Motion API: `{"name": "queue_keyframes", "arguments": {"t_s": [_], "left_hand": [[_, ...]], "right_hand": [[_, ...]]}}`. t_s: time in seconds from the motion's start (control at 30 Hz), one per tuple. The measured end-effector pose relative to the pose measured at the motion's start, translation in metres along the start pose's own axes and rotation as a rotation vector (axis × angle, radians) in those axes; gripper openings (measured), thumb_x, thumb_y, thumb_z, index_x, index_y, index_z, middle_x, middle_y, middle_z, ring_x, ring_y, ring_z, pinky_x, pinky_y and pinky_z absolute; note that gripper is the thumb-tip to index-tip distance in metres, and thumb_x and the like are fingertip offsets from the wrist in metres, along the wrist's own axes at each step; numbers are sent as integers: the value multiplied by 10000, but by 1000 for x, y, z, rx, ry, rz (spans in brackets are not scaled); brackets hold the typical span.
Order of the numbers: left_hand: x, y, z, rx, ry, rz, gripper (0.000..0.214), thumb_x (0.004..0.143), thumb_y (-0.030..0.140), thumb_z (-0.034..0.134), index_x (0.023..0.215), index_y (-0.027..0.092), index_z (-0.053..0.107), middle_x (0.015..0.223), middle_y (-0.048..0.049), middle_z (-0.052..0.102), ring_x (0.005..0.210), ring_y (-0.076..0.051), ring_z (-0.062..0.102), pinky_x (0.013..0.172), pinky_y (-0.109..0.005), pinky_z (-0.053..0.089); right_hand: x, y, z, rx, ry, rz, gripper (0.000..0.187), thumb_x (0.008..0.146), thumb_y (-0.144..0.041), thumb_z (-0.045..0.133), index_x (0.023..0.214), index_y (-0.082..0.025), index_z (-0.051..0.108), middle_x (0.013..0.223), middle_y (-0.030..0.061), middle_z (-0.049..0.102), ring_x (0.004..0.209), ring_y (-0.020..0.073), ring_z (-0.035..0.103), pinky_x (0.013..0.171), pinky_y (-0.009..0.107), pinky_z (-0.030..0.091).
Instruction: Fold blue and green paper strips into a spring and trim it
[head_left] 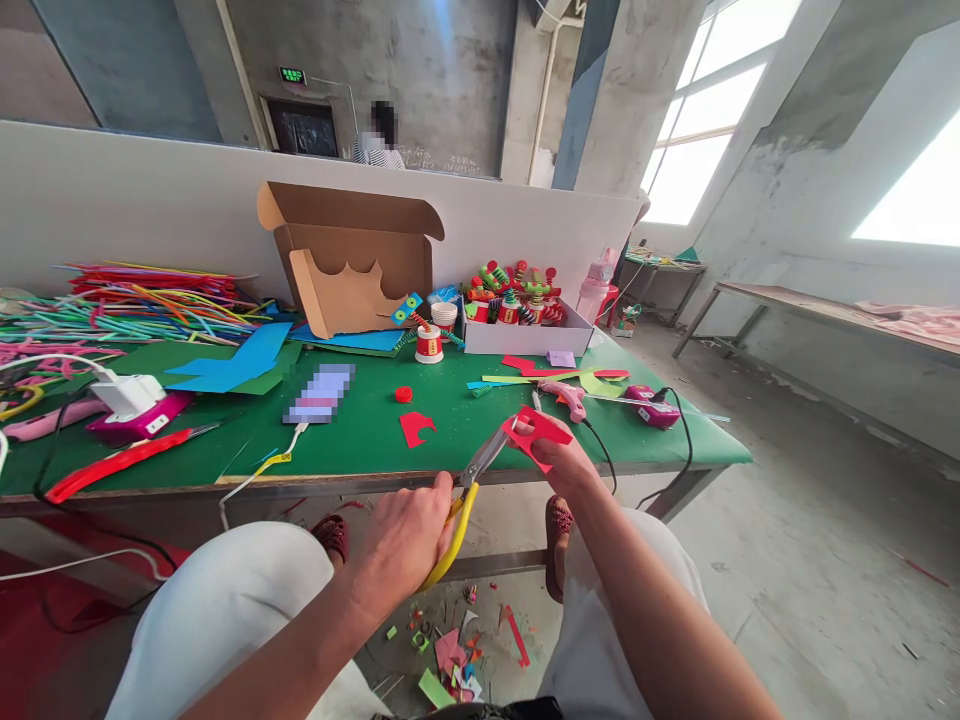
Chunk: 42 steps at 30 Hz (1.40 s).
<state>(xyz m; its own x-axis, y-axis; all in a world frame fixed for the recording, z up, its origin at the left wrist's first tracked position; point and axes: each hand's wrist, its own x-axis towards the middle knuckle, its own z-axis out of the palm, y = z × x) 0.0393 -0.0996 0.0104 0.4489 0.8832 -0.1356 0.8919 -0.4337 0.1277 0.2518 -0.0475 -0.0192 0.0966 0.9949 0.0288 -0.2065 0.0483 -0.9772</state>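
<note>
My left hand (405,540) is closed around the yellow handles of a pair of scissors (454,535). Their metal blades point up and right, the tips meeting the edge of a piece of red paper (541,428). That paper is pinched in my right hand (562,462), just beyond the table's front edge. A cut-out scrap of red paper (416,429) lies on the green tabletop left of the blades, with a small red bottle cap (403,394) behind it. Whether the blades are parted is hard to make out.
A pink glue gun (564,397) and a magenta power strip (651,407) with cables lie at the right. Finished paper-cup figures fill a white box (525,338) behind. Pipe cleaners (142,310), a phone (320,393) and a red utility knife (120,464) are leftward. Scraps litter the floor.
</note>
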Motion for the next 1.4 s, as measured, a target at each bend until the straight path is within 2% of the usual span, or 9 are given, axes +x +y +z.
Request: {"name": "queue_keyframes", "arguments": {"t_s": [0.4, 0.63, 0.77, 0.93, 1.07, 1.13, 1.23, 1.33, 1.4], "left_hand": [[0, -1, 1, -5, 7, 15, 192, 866, 191, 373, 1001, 178, 509, 798, -160, 717, 819, -363, 706, 654, -401, 504], [0, -1, -2, -17, -21, 1, 169, 860, 207, 389, 979, 186, 507, 790, -151, 714, 815, -339, 705, 647, -358, 476], [0, -4, 0, -107, -22, 28, 75, 827, 215, 449, 878, 215, 503, 752, -96, 696, 763, -286, 693, 595, -296, 416], [5, -9, 14, -448, 90, 113, 105, 848, 268, 448, 754, 221, 454, 655, -18, 630, 582, -170, 611, 530, -250, 369], [14, -11, 16, -1035, 79, 77, 261, 851, 450, 468, 760, 207, 433, 625, 3, 612, 410, -108, 522, 443, -228, 389], [16, -12, 11, -1315, 27, 72, 300, 833, 485, 480, 760, 198, 430, 656, -25, 649, 395, -105, 528, 440, -237, 416], [18, -13, 1, -1560, -82, 19, 261, 791, 438, 497, 781, 180, 460, 740, -87, 703, 405, -107, 531, 448, -251, 420], [20, -12, -5, -1635, -184, -119, 247, 774, 390, 443, 813, 156, 513, 797, -127, 716, 428, -106, 516, 414, -235, 359], [23, -11, -6, -1647, -217, -178, 267, 781, 367, 408, 830, 141, 543, 859, -154, 717, 470, -115, 530, 392, -225, 320]], "right_hand": [[1, 1, -2, 26, 31, 15, 297, 577, -403, 812, 736, -204, 658, 705, 9, 637, 739, 197, 592, 730, 363, 481], [0, -2, 0, 22, 31, 12, 257, 578, -364, 797, 732, -207, 665, 706, 11, 644, 717, 191, 592, 725, 360, 472], [-2, -6, 1, -6, 17, -3, 244, 570, -358, 789, 725, -208, 674, 690, 14, 646, 706, 191, 591, 701, 341, 463], [-2, -7, 4, -48, -40, -38, 210, 579, -373, 771, 667, -212, 670, 633, -1, 619, 618, 153, 546, 650, 311, 438], [3, -5, 5, -328, 126, -229, 109, 636, -334, 725, 668, -231, 710, 635, -4, 613, 557, 132, 485, 594, 294, 414], [6, -4, 4, -356, 170, -270, 85, 646, -305, 719, 696, -237, 727, 653, -5, 621, 552, 130, 502, 595, 293, 429], [9, -2, 5, -95, 60, -97, 147, 657, -300, 734, 778, -216, 737, 659, -10, 633, 532, 116, 541, 618, 302, 490], [13, 5, 6, 215, 1, 93, 146, 676, -260, 758, 790, -176, 721, 702, 15, 668, 567, 114, 595, 697, 318, 549], [17, 10, 9, 326, -2, 165, 100, 731, -250, 733, 751, -158, 700, 703, 43, 684, 614, 138, 643, 740, 331, 566]]}}
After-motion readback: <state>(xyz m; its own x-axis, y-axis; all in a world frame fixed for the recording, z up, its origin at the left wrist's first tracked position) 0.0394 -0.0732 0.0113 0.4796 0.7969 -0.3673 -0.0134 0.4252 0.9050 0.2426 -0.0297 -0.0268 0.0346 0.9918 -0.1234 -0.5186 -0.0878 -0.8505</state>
